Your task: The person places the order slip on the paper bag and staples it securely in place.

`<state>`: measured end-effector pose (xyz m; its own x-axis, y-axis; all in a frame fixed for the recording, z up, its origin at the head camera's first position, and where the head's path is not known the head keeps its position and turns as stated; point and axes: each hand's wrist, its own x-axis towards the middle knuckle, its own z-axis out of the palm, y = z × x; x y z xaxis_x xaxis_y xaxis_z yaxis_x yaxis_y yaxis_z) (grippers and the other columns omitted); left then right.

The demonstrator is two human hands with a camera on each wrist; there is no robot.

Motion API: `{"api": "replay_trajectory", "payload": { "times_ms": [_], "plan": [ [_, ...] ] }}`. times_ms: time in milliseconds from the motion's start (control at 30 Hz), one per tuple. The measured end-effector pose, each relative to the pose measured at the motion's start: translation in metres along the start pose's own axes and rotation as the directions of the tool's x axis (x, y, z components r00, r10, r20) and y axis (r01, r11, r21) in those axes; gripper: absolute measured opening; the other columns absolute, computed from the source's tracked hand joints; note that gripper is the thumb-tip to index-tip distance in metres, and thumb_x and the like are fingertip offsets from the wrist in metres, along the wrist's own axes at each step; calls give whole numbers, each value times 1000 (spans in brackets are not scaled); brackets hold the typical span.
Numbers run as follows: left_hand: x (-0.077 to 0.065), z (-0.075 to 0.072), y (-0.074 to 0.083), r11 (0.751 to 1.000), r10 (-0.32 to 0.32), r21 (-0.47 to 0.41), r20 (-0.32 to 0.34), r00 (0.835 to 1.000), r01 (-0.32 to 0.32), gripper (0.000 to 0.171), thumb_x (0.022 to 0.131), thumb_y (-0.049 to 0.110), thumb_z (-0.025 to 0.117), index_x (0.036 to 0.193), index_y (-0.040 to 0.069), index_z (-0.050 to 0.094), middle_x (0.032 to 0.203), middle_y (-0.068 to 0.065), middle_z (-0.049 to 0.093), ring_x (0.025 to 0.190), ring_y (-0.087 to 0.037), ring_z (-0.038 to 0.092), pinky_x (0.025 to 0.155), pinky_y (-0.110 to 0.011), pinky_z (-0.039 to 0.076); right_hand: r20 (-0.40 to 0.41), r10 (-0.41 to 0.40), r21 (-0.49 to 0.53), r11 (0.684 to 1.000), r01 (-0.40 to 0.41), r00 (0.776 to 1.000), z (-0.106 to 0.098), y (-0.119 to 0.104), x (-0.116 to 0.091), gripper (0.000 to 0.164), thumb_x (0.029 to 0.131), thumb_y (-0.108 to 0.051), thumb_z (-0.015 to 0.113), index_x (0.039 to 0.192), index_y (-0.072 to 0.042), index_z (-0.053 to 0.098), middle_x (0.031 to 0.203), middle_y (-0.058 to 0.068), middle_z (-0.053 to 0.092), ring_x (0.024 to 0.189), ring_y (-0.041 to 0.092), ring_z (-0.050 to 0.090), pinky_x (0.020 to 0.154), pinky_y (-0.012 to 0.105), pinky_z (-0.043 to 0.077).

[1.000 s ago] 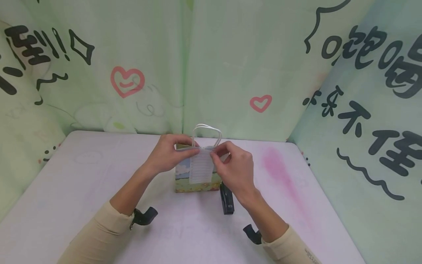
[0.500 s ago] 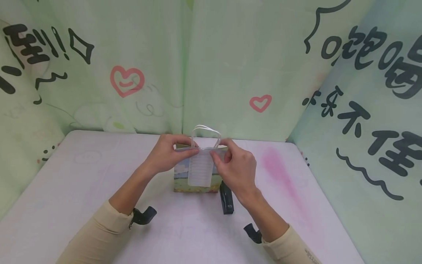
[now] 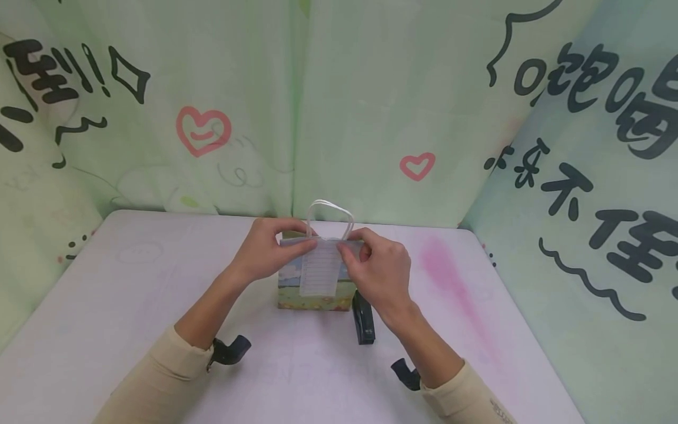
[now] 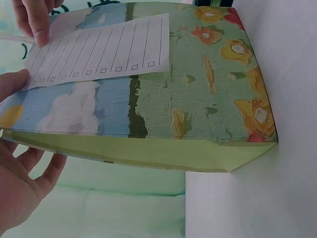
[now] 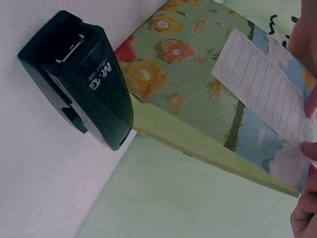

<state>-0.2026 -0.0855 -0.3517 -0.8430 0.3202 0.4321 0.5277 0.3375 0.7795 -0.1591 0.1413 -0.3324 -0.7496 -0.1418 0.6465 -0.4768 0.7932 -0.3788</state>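
A small paper gift bag (image 3: pixel 291 297) printed with sky, grass and flowers stands upright on the table, its white cord handles (image 3: pixel 331 204) raised. A lined checklist slip (image 4: pixel 106 52) with small boxes lies against the bag's front, its top edge at the bag's rim. My left hand (image 3: pixel 263 250) pinches the slip and the rim, thumb in front and fingers behind. On the other side, my right hand (image 3: pixel 381 271) pinches the rim and the slip's top corner between thumb and fingers. A black stapler (image 5: pixel 81 79) rests on the table beside the bag's lower right corner.
The white table (image 3: pixel 143 294) has a pink smear (image 3: pixel 450 271) on its right side. Pale green curtains (image 3: pixel 365 106) with hearts and lettering hang behind and along both sides. A black wrist-camera mount (image 3: pixel 230 350) sticks out from the left sleeve.
The slip hung slightly lower half a second ago and has risen a little. The right fingers have spread slightly along the rim since one second ago. The stapler stays in place.
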Motion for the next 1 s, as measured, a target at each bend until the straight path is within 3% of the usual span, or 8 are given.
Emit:
{"api": "replay_trajectory", "payload": {
  "times_ms": [400, 600, 700, 767, 833, 867, 1000],
  "plan": [
    [-1, 0, 2, 1000, 12, -18, -10, 1000, -12, 11, 91, 16, 82, 101, 13, 81, 100, 0, 80, 103, -20, 75, 87, -40, 57, 16, 15, 11, 1000, -15, 1000, -2, -2, -2, 22, 89, -18, 84, 107, -8, 77, 55, -3, 48, 48, 9, 40, 46, 27, 33],
    [-1, 1, 2, 1000, 11, -11, -11, 1000, -11, 10, 91, 16, 82, 100, 14, 81, 99, 1, 79, 100, -17, 74, 86, -39, 56, -52, 32, 42, 999, -30, 998, -10, 3, -9, 20, 92, -13, 77, 110, -6, 70, 59, -3, 55, 49, 9, 43, 47, 27, 36],
    [-1, 0, 2, 1000, 15, -14, -14, 1000, -15, 9, 90, 15, 82, 99, 14, 82, 97, 2, 79, 99, -16, 74, 88, -38, 56, -72, 108, 17, 994, -107, 992, -17, 14, -13, 9, 96, -11, 69, 103, -6, 67, 60, 1, 58, 49, 12, 45, 48, 29, 37],
    [0, 0, 2, 1000, 22, -14, -14, 1000, -22, 9, 90, 15, 82, 99, 14, 82, 97, 2, 79, 99, -16, 75, 89, -38, 56, -22, 207, -24, 978, -207, 978, -21, 25, -15, 6, 98, -12, 66, 101, -7, 67, 64, 3, 61, 50, 15, 47, 50, 31, 39],
    [0, 0, 2, 1000, 28, -13, -14, 1000, -28, 9, 90, 15, 82, 99, 14, 82, 98, 2, 79, 99, -16, 75, 89, -39, 56, 91, 331, -84, 942, -324, 939, -24, 36, -19, 10, 100, -16, 64, 103, -8, 69, 70, 5, 65, 55, 18, 51, 53, 32, 42],
    [0, -1, 2, 1000, 28, -12, -12, 1000, -28, 9, 90, 14, 82, 100, 13, 82, 98, 2, 79, 99, -16, 74, 89, -39, 56, 169, 391, -124, 919, -374, 905, -25, 41, -22, 13, 100, -19, 64, 106, -8, 69, 74, 6, 66, 58, 19, 53, 54, 32, 44],
    [0, -1, 2, 1000, 15, -10, -6, 1000, -15, 10, 91, 15, 82, 100, 14, 82, 99, 2, 79, 98, -15, 73, 89, -39, 56, 462, 537, -270, 843, -465, 706, -19, 56, -36, 27, 101, -30, 65, 113, -5, 68, 88, 8, 68, 73, 21, 60, 62, 33, 50]
  ]
}}
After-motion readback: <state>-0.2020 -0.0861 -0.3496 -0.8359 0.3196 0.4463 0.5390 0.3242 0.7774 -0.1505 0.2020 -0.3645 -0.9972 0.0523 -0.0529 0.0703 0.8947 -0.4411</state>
